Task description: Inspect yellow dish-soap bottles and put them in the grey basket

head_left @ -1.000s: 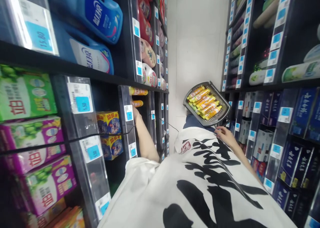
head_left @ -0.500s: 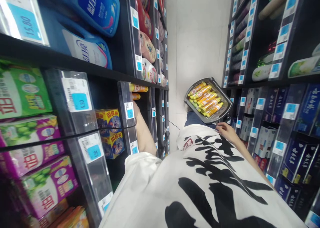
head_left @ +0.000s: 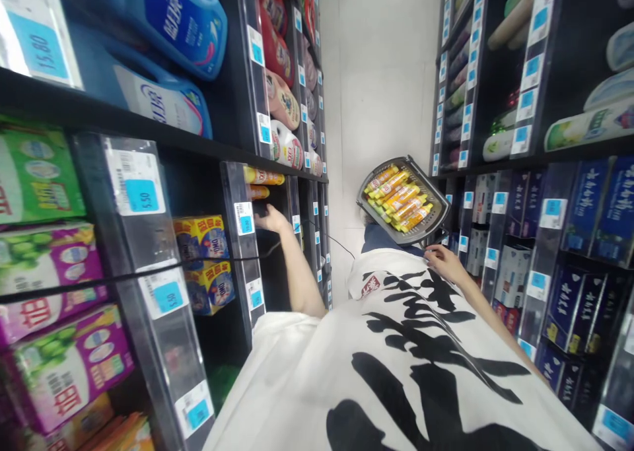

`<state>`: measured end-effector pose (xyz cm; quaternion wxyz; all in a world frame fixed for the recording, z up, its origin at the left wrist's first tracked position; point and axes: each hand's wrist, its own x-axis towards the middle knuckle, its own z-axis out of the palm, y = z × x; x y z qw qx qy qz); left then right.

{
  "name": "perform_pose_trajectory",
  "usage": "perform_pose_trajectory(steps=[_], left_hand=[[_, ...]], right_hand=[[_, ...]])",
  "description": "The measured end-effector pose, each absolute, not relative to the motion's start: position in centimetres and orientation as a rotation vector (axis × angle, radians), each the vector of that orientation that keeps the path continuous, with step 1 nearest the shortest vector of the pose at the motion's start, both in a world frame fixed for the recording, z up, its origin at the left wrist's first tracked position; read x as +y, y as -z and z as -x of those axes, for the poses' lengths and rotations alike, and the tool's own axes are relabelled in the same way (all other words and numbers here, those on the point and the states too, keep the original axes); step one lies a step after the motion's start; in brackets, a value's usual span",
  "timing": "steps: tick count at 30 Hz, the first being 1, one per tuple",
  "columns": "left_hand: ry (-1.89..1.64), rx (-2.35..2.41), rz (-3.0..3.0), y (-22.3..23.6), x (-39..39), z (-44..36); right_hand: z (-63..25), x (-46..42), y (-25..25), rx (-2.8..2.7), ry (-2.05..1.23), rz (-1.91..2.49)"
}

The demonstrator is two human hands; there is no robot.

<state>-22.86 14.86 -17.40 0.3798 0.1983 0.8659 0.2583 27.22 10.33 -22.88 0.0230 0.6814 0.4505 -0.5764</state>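
My left hand [head_left: 271, 220] reaches into a dark shelf compartment on the left, fingers spread, with nothing visible in it. Just above and beyond it lie yellow-orange packs [head_left: 263, 176] with red print, apart from the hand. My right hand [head_left: 442, 261] is at the near right side of a dark grey shopping basket [head_left: 436, 218], fingers curled at its handle; the grip is partly hidden. Inside the basket several yellow-orange packs [head_left: 396, 193] of the same look lie side by side.
Blue detergent bottles [head_left: 185, 25], purple boxed packs [head_left: 74, 365] and blue-yellow OMO boxes [head_left: 211, 286] fill the left shelves. A black cable [head_left: 123, 278] crosses in front of them. Dark blue boxes [head_left: 569, 306] line the right shelves. A pale floor aisle [head_left: 379, 74] runs between.
My left hand has drawn back and down from the yellow-orange packs, and its fingers now show. My right hand stays by the basket; the view has shifted slightly.
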Motion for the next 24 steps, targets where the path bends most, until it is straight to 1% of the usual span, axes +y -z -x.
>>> perform_pose_trajectory(steps=[2, 4, 8, 11, 14, 18, 24], left_hand=[[-0.645, 2.293, -0.511, 19.9, 14.4, 19.2], [-0.599, 2.256, -0.561, 22.2, 12.8, 13.6], [-0.425, 1.852, -0.753, 25.8, 7.7, 0.8], [-0.312, 1.610, -0.864, 27.9, 5.4, -5.0], [-0.265, 1.540, -0.895, 30.1, 4.9, -5.9], [-0.245, 1.618, -0.838, 32.0, 3.0, -5.0], [-0.312, 1.758, -0.712, 31.5, -4.2, -8.1]], right_hand=[[-28.1, 9.6, 23.3, 1.347, 1.815, -2.133], [-29.0, 8.7, 23.9, 1.272, 1.850, -2.162], [-30.9, 7.2, 25.1, 1.080, 1.919, -2.239], [-32.6, 6.6, 25.6, 0.982, 1.959, -2.310], [-34.5, 6.2, 25.6, 0.952, 1.988, -2.355], [-37.1, 5.4, 25.7, 0.972, 2.018, -2.342], [-39.9, 4.9, 25.5, 0.959, 2.142, -2.324]])
